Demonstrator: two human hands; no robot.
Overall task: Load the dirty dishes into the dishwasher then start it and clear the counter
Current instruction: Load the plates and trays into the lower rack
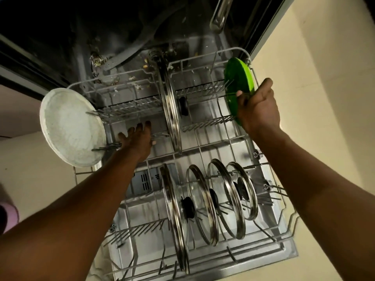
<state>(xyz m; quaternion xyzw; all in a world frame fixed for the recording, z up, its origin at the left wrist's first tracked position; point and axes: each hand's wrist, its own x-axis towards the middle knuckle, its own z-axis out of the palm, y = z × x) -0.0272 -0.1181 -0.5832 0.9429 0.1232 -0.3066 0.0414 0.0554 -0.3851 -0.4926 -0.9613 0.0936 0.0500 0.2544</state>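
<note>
Right hand [258, 110]: gripping green plate [239, 86] at rack [284, 209] edge
Left hand [138, 138]: reaching into rack, fingers spread, holding nothing
Lids [205, 205]: standing upright

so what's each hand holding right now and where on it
The right hand grips the green plate at its near lower edge, thumb on its face. The left hand holds nothing; its fingers are spread inside the rack.

The head camera is looking steeply down, from close above, into the pulled-out dishwasher rack [203, 159].
</note>
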